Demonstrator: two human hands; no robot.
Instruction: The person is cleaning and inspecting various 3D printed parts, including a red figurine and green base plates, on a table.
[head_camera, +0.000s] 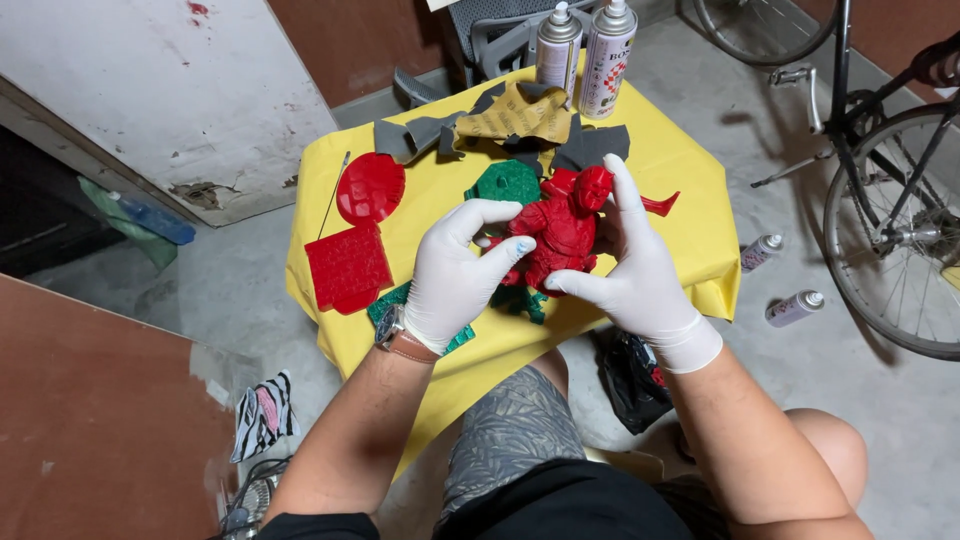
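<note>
Both my hands wear white gloves and hold a red plastic figurine (562, 232) above a small table covered in yellow cloth (690, 240). My left hand (455, 275) grips the figurine's left side with thumb and fingers. My right hand (628, 270) wraps its right side, index finger raised beside the figure's head. A wristwatch sits on my left wrist.
On the cloth lie a red round disc (371, 187), a red square plate (347, 267), green plastic parts (506, 183), sandpaper sheets (520, 115) and two spray cans (583, 45). Two more cans (795, 308) lie on the concrete floor near a bicycle wheel (895, 230). A black bag (630, 375) sits under the table.
</note>
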